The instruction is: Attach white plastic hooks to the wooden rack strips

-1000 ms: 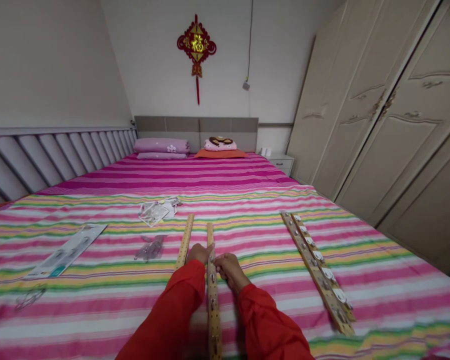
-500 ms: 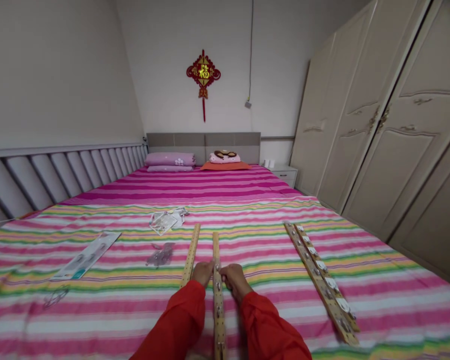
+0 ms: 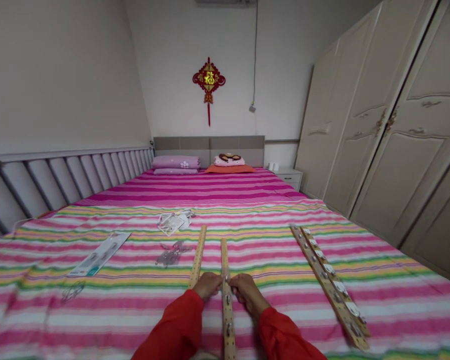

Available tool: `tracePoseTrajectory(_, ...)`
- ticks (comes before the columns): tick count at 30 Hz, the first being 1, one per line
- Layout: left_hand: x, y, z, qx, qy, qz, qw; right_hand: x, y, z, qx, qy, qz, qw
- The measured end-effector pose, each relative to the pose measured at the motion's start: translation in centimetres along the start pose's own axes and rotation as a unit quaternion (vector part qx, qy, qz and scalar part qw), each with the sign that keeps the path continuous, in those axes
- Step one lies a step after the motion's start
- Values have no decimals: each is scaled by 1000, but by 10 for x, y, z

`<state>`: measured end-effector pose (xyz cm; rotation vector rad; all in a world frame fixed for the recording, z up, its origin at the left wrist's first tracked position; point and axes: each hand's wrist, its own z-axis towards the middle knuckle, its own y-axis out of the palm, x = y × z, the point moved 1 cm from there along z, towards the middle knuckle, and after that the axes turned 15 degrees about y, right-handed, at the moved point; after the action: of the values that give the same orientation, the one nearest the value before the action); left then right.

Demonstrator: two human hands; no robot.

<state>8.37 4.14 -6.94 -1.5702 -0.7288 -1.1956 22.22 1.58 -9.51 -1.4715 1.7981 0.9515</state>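
Observation:
A narrow wooden strip [image 3: 228,313] with rows of small holes lies on the bed in front of me, with several small shiny metal pieces standing along it. My left hand [image 3: 209,286] is closed, fingertips pinched at the strip's left edge. From the right edge, my right hand [image 3: 248,291] is closed in a pinch too. Their fingertips meet around one small metal piece [image 3: 226,278], partly covered by the fingers. Just left of this strip lies a second holed wooden strip [image 3: 198,254], its near end behind my left hand.
Two wooden strips with metal pieces [image 3: 320,271] and white tags [image 3: 341,288] lie at right. To the left are a clear bag of small parts [image 3: 173,254], card packets [image 3: 170,223], a long package [image 3: 100,255] and a thin wire loop [image 3: 73,290]. A wardrobe [image 3: 375,150] stands at right.
The whole view has shifted a little, so the bed and strips appear lower and further right. Both hands stay pinched at the same metal piece on the strip.

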Motion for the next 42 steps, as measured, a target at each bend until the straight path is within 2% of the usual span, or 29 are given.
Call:
tracePoseTrajectory(2, 2, -13, 2, -1, 8, -17, 1000, 0, -2, 0, -11, 3, 0, 1000)
tracePoseTrajectory(4, 2, -33, 8, 25, 40, -21, 999, 1, -3, 0, -14, 5, 9, 1000)
tracePoseTrajectory(7, -2, -71, 22, 146, 117, 46, 981, 4, -3, 2, -6, 7, 29, 1000)
tracePoseTrajectory(10, -11, -101, 37, 231, 131, 196, 944, 6, -1, 3, -3, -4, 47, 999)
tracePoseTrajectory(13, -19, -114, 48, 260, 157, 292, 907, 6, -1, 3, -12, -6, 62, 998)
tracePoseTrajectory(17, -22, -116, 52, 264, 154, 303, 903, 4, -2, 2, -12, 9, 73, 997)
tracePoseTrajectory(20, -18, -120, 49, 293, 160, 241, 911, 1, -3, 1, -3, 35, 84, 996)
tracePoseTrajectory(23, -12, -131, 40, 372, 125, 85, 916, -1, -2, 0, 0, 54, 91, 994)
tracePoseTrajectory(26, -5, -142, 29, 423, 78, -39, 902, -2, -1, -2, -2, 52, 92, 994)
tracePoseTrajectory(29, 1, -151, 16, 451, 46, -155, 878, -1, -1, -3, -2, 35, 92, 995)
tracePoseTrajectory(31, 3, -156, 6, 460, 34, -221, 859, 1, -1, -3, -4, 18, 93, 996)
tracePoseTrajectory(35, 2, -167, -10, 465, 25, -281, 839, 3, -2, -1, -9, 8, 95, 995)
tracePoseTrajectory(42, -9, -171, -22, 445, -78, -399, 798, 5, -2, 4, -19, 1, 97, 995)
